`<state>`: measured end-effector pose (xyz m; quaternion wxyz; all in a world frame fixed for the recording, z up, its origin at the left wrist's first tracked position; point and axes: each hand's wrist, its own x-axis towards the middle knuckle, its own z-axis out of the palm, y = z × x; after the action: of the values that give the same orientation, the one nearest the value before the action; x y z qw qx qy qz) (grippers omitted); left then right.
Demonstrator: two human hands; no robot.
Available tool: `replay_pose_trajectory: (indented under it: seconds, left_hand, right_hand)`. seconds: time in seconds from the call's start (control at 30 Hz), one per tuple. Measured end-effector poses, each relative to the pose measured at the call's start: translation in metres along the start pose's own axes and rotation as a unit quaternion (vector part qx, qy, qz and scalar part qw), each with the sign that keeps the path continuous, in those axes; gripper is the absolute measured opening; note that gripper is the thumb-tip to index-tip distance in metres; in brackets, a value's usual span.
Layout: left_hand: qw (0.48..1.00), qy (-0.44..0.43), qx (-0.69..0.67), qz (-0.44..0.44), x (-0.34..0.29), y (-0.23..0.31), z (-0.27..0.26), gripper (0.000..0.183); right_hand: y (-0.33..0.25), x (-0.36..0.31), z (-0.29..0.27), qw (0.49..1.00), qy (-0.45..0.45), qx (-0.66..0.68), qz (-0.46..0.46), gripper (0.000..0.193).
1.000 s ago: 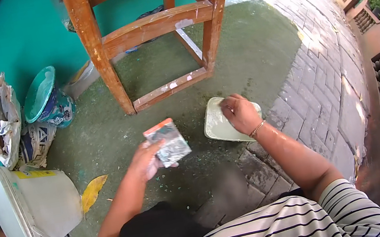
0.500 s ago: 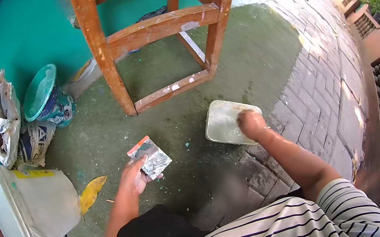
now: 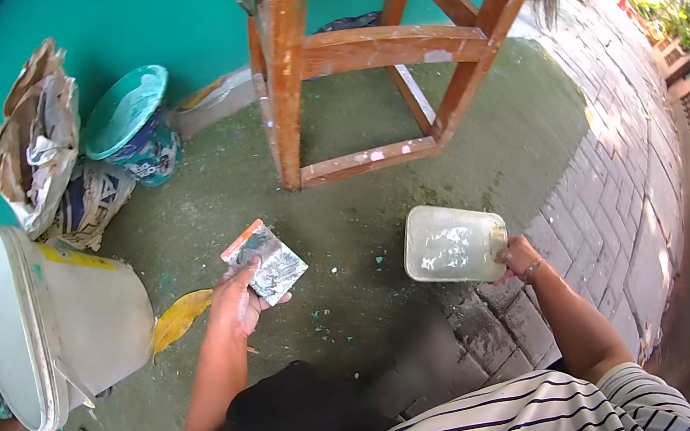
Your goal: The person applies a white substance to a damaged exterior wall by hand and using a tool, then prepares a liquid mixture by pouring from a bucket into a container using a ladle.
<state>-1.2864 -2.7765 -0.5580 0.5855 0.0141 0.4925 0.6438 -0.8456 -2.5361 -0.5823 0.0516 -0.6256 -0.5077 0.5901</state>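
My left hand (image 3: 236,302) grips a flat rectangular scraper (image 3: 266,262) smeared grey, with an orange strip along its far edge, held low over the green floor. My right hand (image 3: 518,258) holds the near right edge of a pale, translucent plastic container (image 3: 452,243) that lies tilted on the floor where the green surface meets the paving bricks. The two hands are well apart. Both forearms come in from the lower edge, above a striped shirt.
A wooden stool frame (image 3: 354,50) stands just beyond the hands. At the left lies a white lidded bucket (image 3: 62,322), with a yellow leaf (image 3: 180,318) beside it. A teal paint bucket (image 3: 133,123) and crumpled bags (image 3: 42,147) lean at the teal wall. Paving bricks (image 3: 625,196) run right.
My left hand with the scraper has drawn back toward me and leftward. My right hand has slid from the top of the container to its near right edge, and the container now lies tilted.
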Motion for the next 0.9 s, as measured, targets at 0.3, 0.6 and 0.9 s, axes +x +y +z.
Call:
replay_pose_trajectory:
  seconds: [0.3,0.6,0.9]
  left_hand:
    - [0.986,0.067,-0.012,0.149,-0.048,0.050,-0.024,0.040]
    - [0.959,0.110,-0.045,0.259,-0.074,0.084,-0.034,0.037]
    - [0.959,0.117,-0.073,0.246,-0.071,0.094,-0.056,0.038]
  right_hand:
    - [-0.071,-0.021,0.100,0.988,-0.141,-0.057,-0.006,0.028]
    - [-0.153,-0.001,0.285,0.961,-0.253,-0.084,-0.070,0.021]
    - [-0.218,0.092,0.422,0.923,-0.266,-0.203,-0.190,0.021]
